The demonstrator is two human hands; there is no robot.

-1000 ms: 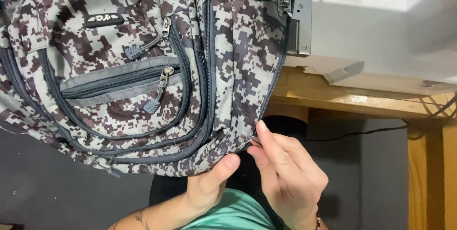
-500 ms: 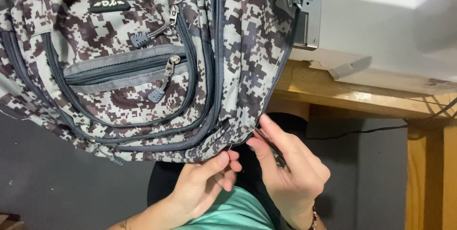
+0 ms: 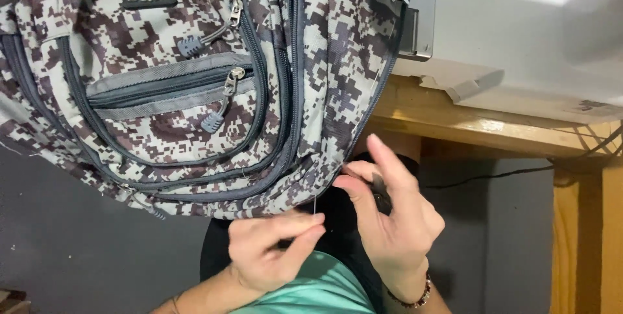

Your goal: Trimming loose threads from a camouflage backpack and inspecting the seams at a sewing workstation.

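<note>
Grey floor [image 3: 78,249] showed below as the left hand [image 3: 272,252] pinched a fine thread [image 3: 315,207] at the backpack's [image 3: 195,80] bottom edge, fingers closed on it. Beside it, the right hand [image 3: 392,223] gripped that same camouflage hem. Soft, floppy fabric, probably light; the bound seam looked like the surest hold. Beyond, the bag draped off the wooden table [image 3: 480,122] under the white sewing machine [image 3: 519,41].

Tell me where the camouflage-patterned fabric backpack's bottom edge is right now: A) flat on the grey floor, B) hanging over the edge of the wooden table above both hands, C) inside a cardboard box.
B: the camouflage-patterned fabric backpack overhangs the wooden table, with the left hand and right hand at its lower edge.
</note>
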